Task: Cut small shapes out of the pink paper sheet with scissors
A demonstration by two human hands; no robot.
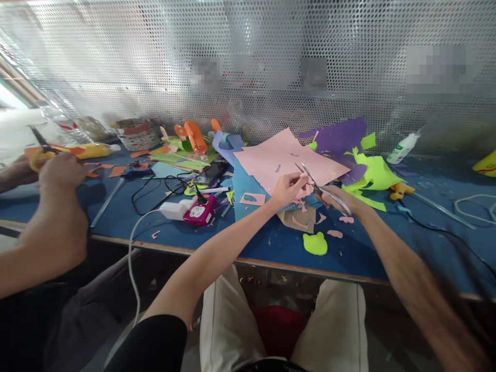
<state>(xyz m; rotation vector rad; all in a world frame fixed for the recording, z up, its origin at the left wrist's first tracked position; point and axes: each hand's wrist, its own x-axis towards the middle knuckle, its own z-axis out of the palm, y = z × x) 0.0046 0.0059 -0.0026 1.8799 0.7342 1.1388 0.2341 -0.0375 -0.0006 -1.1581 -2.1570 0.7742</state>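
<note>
My left hand (285, 191) is closed in a pinch on a small pink cutout (304, 190), partly hidden by its fingers. Metal scissors (314, 185) are in my right hand (334, 198), fingers around the handles and blades slightly apart, pointing up and left beside the cutout. Behind both hands lies a large pink sheet (279, 150) on top of a blue sheet (248, 181). Pink scraps lie below my hands, some on a brown piece (296, 221). Nearer the table edge is a lime bear-head-shaped cutout (315, 244).
A co-worker's hands (62, 170) hold scissors and an orange piece at left. A magenta plug adapter (199, 211) and white cable lie left of my arm. Purple (344, 137) and lime sheets (375, 173), a glue bottle (403, 147) and a glue gun (401, 190) are to the right.
</note>
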